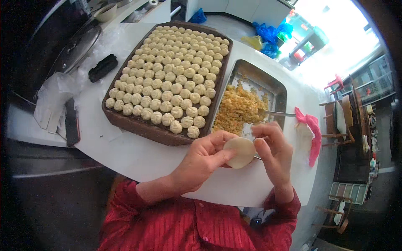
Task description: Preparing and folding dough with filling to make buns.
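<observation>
We hold a round dough wrapper between our left hand and right hand, fingers pinching it above the counter's near edge, just before the filling tray and dumpling tray.

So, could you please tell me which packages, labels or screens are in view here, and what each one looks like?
Phone: flat black slab with a dark screen, left edge of the white table.
Clear plastic bags: crumpled, beside the phone.
Blue plastic bags: bunched on the floor beyond the table.
Pink plastic bag: crumpled, right of the metal tray.
No readable labels or signs.
</observation>
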